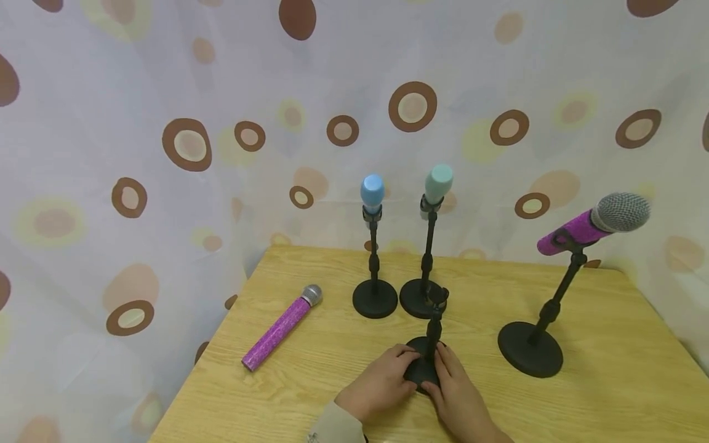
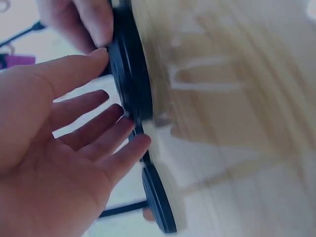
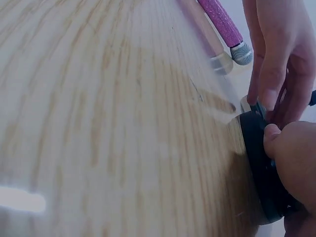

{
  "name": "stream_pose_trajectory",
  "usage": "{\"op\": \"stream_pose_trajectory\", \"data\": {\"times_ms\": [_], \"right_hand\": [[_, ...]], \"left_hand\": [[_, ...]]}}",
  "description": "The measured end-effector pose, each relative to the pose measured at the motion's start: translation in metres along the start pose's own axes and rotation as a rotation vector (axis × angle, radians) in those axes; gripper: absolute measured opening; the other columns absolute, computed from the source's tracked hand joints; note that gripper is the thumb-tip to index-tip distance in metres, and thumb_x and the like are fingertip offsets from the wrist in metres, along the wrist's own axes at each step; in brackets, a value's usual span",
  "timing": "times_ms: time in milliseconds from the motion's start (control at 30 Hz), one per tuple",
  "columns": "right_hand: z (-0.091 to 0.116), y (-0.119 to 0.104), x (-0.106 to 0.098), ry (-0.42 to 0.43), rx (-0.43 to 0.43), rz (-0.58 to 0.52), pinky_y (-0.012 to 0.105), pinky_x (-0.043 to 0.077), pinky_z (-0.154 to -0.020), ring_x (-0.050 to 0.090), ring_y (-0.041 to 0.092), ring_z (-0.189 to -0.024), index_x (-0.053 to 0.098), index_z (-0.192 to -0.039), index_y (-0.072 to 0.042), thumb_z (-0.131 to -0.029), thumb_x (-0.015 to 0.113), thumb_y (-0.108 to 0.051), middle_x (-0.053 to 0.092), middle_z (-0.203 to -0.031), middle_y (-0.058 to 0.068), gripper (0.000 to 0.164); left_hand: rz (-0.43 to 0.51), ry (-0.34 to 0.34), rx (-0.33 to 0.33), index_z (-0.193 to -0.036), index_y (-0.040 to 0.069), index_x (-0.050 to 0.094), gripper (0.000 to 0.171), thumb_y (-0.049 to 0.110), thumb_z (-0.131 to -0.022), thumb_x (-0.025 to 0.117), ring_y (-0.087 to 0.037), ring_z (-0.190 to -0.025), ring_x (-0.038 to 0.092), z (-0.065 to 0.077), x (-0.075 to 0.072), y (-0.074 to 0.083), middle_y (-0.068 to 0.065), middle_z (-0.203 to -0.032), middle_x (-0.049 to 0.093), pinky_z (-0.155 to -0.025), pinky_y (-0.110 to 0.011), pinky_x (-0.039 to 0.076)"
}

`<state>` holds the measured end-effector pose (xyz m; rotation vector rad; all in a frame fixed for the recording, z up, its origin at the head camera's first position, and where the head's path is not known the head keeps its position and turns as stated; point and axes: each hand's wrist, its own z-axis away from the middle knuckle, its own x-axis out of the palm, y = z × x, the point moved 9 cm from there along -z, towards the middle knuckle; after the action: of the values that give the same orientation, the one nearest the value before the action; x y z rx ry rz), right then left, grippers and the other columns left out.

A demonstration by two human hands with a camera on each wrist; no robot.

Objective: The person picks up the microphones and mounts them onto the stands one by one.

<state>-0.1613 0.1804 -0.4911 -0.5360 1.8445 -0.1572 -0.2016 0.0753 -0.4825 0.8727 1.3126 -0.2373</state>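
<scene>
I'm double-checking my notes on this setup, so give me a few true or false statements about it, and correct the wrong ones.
1. The left hand and right hand both touch the base of the near stand. True.
2. The near stand holds a microphone. False: its clip is empty.
3. A loose purple microphone lies on the table. True.
4. In the head view, the rightmost stand is empty. False: the rightmost stand holds a mounted purple microphone.

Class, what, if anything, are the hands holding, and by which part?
The left hand touches the base of the empty stand without gripping it. The right hand touches it too; whether it grips cannot be told.
</scene>
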Motion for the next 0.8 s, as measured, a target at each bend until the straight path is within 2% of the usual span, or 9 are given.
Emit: {"op": "stream_pose_trajectory", "data": {"times_ms": [100, 300, 400, 500, 633, 800], "right_hand": [[0.001, -0.002, -0.001, 0.012, -0.009, 0.005, 0.053, 0.049, -0.100, 0.045, 0.046, -0.134, 0.048, -0.135, 0.017, -0.090, 0.073, -0.021, 0.042, -0.147, 0.031, 0.064], [0.002, -0.003, -0.002, 0.021, -0.023, 0.015, 0.053, 0.048, -0.101, 0.045, 0.046, -0.135, 0.048, -0.135, 0.018, -0.090, 0.073, -0.020, 0.041, -0.148, 0.031, 0.064], [0.001, -0.003, -0.003, 0.021, -0.027, 0.020, 0.053, 0.048, -0.101, 0.045, 0.046, -0.135, 0.048, -0.135, 0.018, -0.090, 0.073, -0.020, 0.041, -0.148, 0.032, 0.064], [0.001, -0.003, -0.002, 0.009, -0.017, 0.024, 0.053, 0.048, -0.101, 0.044, 0.046, -0.135, 0.048, -0.135, 0.018, -0.090, 0.073, -0.020, 0.041, -0.148, 0.031, 0.064], [0.001, -0.002, -0.001, -0.011, -0.002, 0.016, 0.053, 0.047, -0.102, 0.044, 0.046, -0.136, 0.048, -0.136, 0.017, -0.091, 0.072, -0.021, 0.041, -0.149, 0.030, 0.063], [0.001, -0.004, -0.001, -0.009, -0.008, 0.018, 0.053, 0.047, -0.102, 0.044, 0.046, -0.135, 0.048, -0.135, 0.018, -0.091, 0.072, -0.021, 0.041, -0.148, 0.031, 0.063]], "left_hand": [[0.074, 0.007, -0.030, -0.140, 0.012, 0.053, 0.045, 0.021, -0.097, 0.065, -0.012, -0.126, 0.056, 0.007, -0.009, -0.016, -0.001, -0.138, 0.053, -0.101, -0.025, 0.050], [0.035, 0.190, -0.064, -0.134, 0.006, 0.055, 0.040, 0.009, -0.095, 0.065, -0.025, -0.124, 0.056, 0.020, -0.048, -0.053, -0.011, -0.132, 0.056, -0.102, -0.035, 0.051], [0.003, 0.283, -0.123, -0.132, 0.003, 0.056, 0.038, 0.005, -0.094, 0.065, -0.031, -0.122, 0.056, 0.028, -0.071, -0.076, -0.016, -0.131, 0.056, -0.101, -0.041, 0.051], [0.002, 0.345, -0.216, -0.130, 0.001, 0.055, 0.038, 0.003, -0.094, 0.064, -0.036, -0.123, 0.055, 0.037, -0.091, -0.100, -0.019, -0.131, 0.055, -0.102, -0.046, 0.050], [0.006, 0.388, -0.326, -0.132, -0.001, 0.054, 0.040, 0.003, -0.093, 0.065, -0.038, -0.125, 0.053, 0.047, -0.111, -0.127, -0.022, -0.134, 0.053, -0.104, -0.049, 0.048], [-0.091, 0.434, -0.399, -0.129, -0.003, 0.054, 0.039, 0.005, -0.092, 0.066, -0.041, -0.117, 0.057, 0.059, -0.128, -0.149, -0.025, -0.130, 0.055, -0.098, -0.050, 0.051]]}}
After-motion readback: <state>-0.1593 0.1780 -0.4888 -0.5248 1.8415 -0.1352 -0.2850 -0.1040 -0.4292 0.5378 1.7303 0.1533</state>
